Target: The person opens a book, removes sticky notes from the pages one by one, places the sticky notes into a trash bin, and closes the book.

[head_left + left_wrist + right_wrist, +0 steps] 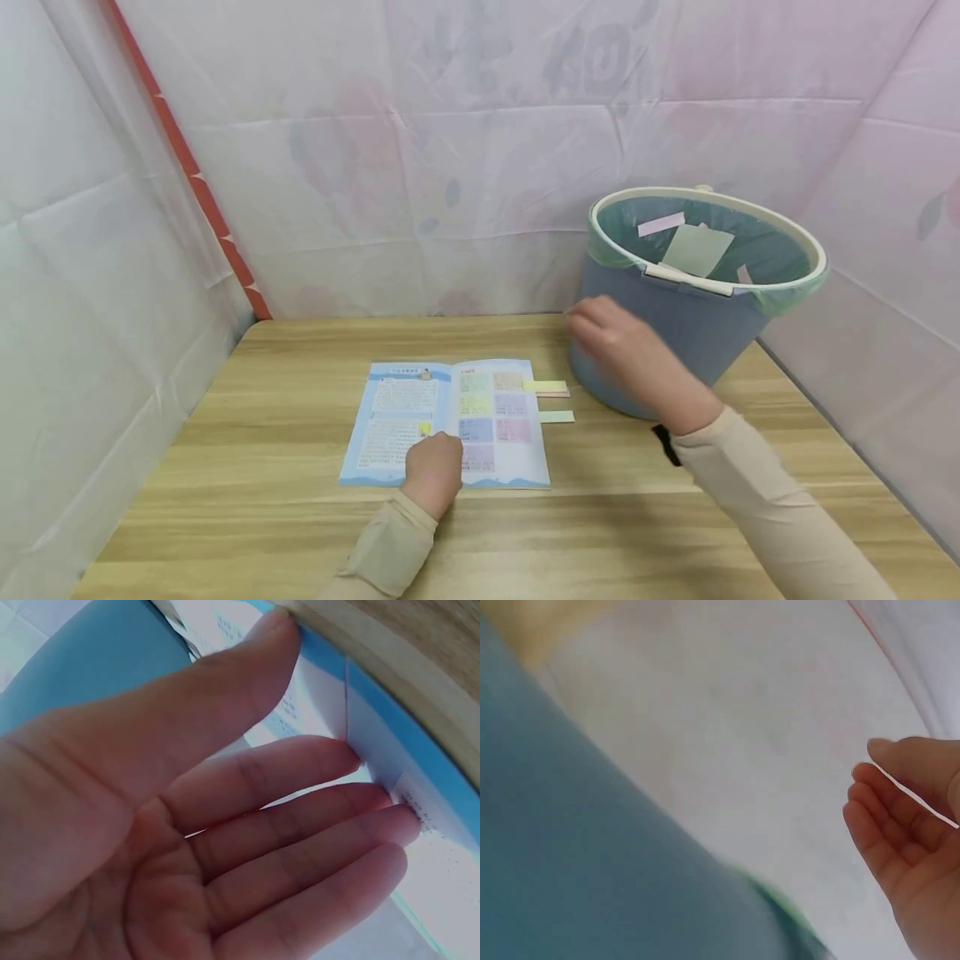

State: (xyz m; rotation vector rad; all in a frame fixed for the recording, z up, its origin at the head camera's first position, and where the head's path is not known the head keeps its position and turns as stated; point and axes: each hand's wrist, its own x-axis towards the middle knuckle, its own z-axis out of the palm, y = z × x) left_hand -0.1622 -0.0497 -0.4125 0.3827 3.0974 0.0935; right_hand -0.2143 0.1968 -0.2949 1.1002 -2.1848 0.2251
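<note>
Pale, faintly patterned sheets [450, 167] hang behind a wood-grain worktop [262, 517], where an open, blue-edged printed booklet [397, 400] lies flat, a pale green paper tab [557, 417] jutting past its right edge. Over its lower middle is the left hand [435, 471], fingers loosely extended. Well apart, the right hand [622, 342] is raised before a blue-grey bin [708, 329] containing paper slips [697, 250], fingers loosely curved, thumb apart from them.

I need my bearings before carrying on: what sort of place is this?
Probably a makeshift, curtained-off desk space, though the wider room is hidden. Pale, creased sheets screen a wood-grain table, and an open booklet lies on it.
</note>
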